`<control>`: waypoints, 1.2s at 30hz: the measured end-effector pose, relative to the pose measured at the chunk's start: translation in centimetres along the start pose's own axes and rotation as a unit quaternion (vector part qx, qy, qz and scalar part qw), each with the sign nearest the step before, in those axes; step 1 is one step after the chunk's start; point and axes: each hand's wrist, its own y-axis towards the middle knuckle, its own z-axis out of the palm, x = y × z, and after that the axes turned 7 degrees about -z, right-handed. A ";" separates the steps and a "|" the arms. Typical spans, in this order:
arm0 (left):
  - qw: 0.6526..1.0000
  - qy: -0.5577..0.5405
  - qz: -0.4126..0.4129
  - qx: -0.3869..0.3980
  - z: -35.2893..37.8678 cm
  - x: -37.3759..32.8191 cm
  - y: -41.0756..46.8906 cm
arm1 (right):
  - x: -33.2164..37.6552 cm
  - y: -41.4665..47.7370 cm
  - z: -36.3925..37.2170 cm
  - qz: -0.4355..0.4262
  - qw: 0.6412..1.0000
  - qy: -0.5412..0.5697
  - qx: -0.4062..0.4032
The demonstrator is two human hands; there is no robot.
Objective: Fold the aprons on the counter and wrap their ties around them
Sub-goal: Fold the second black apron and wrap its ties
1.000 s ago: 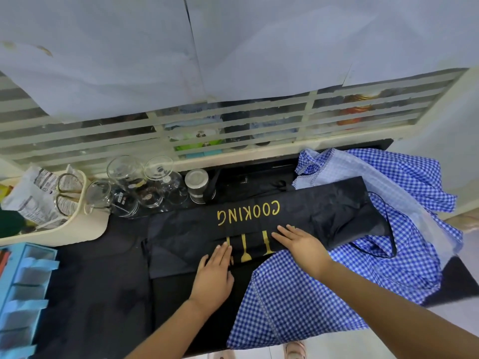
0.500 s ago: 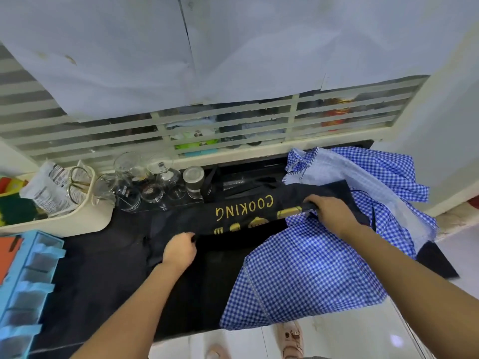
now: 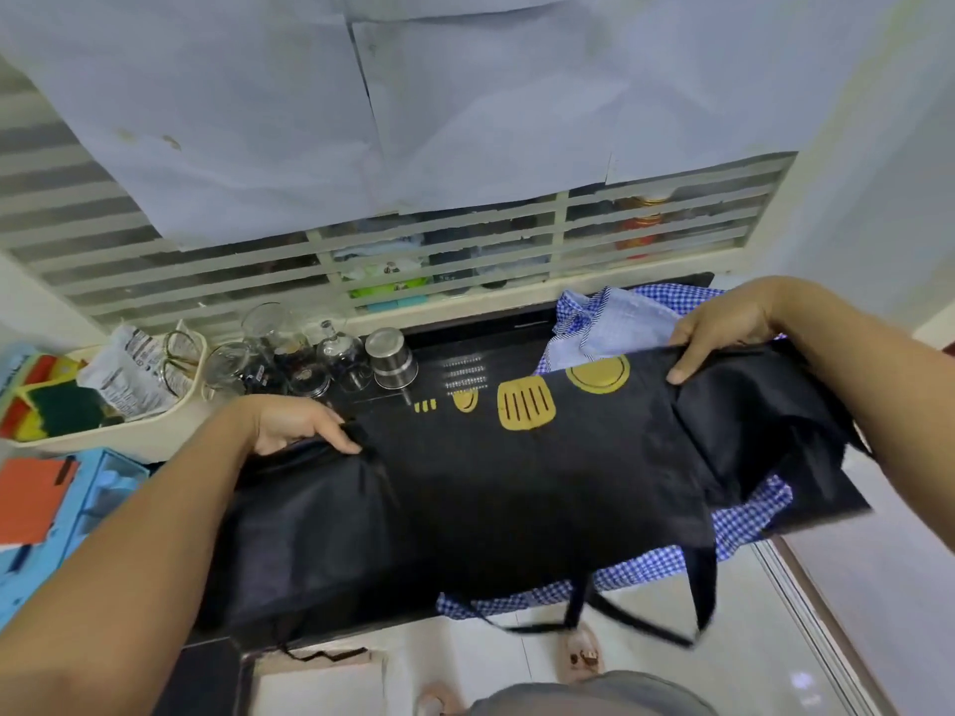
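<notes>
Both hands grasp the black apron (image 3: 517, 483): my left hand (image 3: 294, 423) pinches its far edge at the left, and my right hand (image 3: 723, 333) clamps the same edge at the right, thumb on the side facing me. Its long axis runs left to right between my hands, the right end held higher and farther from me. From that edge the cloth drapes toward me over the counter (image 3: 465, 333). Gold prints line the far edge, more toward my right hand. The ties (image 3: 703, 576) hang off the near side, over the floor (image 3: 672, 674).

A checked apron (image 3: 744, 514) lies under the black one at the right end of the counter – it shows behind my right hand and again below the black cloth's near edge.

At the left a cream tub (image 3: 170, 431) holds sponges (image 3: 46, 400) and a crumpled packet (image 3: 124, 374). Just beside it stand clear glasses (image 3: 268, 348) and an upturned steel cup (image 3: 391, 356). A blue tray (image 3: 98, 488) at the far left has an orange card (image 3: 31, 498) lying on it.

Behind the counter is a slatted grille (image 3: 413, 250), its upper part covered with sheets of pale paper (image 3: 362, 121) – blurred coloured things show through the slats. White walls close in on the right, and my foot (image 3: 584, 658) shows on the tiled floor
</notes>
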 end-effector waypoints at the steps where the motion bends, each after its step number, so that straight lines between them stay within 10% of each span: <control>1: 1.000 0.019 -0.015 -0.004 0.2 0.2 0.6 | -0.2 0.7 0.1 0.033 0.998 -0.048 -0.010; 12: 0.934 0.183 -0.004 -0.305 2.5 4.1 9.3 | -3.6 10.0 4.1 0.087 0.914 -0.364 -0.158; 25: 0.905 0.116 -0.027 -0.409 0.2 6.1 13.4 | -3.1 15.2 5.4 -0.113 0.875 -0.235 -0.408; 36: 0.875 -0.163 -0.086 -0.447 2.5 10.8 11.3 | 4.9 19.9 24.1 -0.222 0.926 -0.229 -0.203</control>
